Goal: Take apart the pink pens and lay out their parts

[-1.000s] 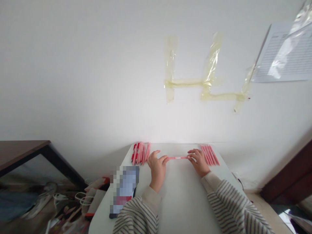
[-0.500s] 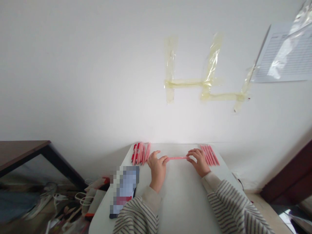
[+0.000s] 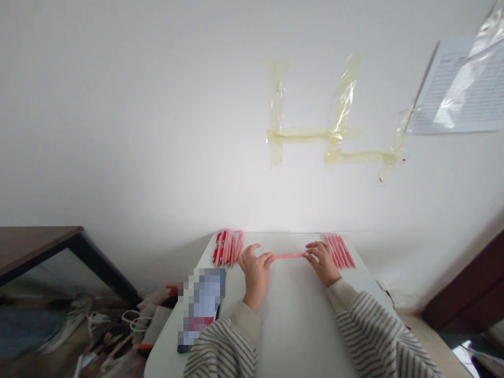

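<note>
Far on the desk (image 3: 299,320), the left hand (image 3: 255,274) and right hand (image 3: 324,264) each clamp their grip on a pink pen (image 3: 289,256); its white label has disappeared, suggesting it was rolled.

Pink pen (image 3: 289,256) has rolled about its long axis betw. L hand (image 3: 255,270) & R hand (image 3: 323,262) since approx. 1 sec ago: its white label faced the cam then, was turned away by the mid pic., & now mostly plain pink shows. Cam has shifted v. slightly too, so wall tape (image 3: 303,136), paper (image 3: 460,89) & table (image 3: 299,325) sit a bit further R in view.
</note>
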The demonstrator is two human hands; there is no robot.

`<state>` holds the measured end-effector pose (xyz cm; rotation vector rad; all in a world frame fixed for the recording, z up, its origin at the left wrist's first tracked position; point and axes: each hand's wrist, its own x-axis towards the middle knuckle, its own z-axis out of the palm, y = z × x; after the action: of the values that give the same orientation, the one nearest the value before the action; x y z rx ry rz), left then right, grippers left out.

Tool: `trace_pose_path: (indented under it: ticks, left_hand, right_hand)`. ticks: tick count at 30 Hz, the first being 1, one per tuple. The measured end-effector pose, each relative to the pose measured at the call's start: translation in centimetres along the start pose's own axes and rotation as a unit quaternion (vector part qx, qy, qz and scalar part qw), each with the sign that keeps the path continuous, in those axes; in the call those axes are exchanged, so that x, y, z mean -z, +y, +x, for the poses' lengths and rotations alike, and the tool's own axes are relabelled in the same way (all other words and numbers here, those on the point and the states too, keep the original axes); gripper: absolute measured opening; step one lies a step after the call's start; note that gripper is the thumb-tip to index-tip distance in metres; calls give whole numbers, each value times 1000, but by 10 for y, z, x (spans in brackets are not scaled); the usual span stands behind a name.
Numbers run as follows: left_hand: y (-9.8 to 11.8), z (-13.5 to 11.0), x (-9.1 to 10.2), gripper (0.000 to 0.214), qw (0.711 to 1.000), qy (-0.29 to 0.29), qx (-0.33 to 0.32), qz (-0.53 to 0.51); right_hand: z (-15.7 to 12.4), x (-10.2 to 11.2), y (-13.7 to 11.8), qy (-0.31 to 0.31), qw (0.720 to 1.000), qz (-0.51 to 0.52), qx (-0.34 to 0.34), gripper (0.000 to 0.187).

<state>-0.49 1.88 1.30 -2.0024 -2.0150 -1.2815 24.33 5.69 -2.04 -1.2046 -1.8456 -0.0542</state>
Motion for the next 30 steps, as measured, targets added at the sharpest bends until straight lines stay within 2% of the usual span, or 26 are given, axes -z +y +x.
trace_pose_path:
  ticks: [13,24,30]
  left_hand:
    - [-1,-1,0,10,1000,4,-5,7]
    - [1,0,1,10,1000,-11,4,1]
    - [0,-1,1,10,1000,-6,-1,16]
  right_hand:
    - [3,4,-2,-18,999,34,5,23]
    - [-3,-3,2,-16,1000,8,-22,42]
    - [-1,-2,1,1,1000,15,-2,34]
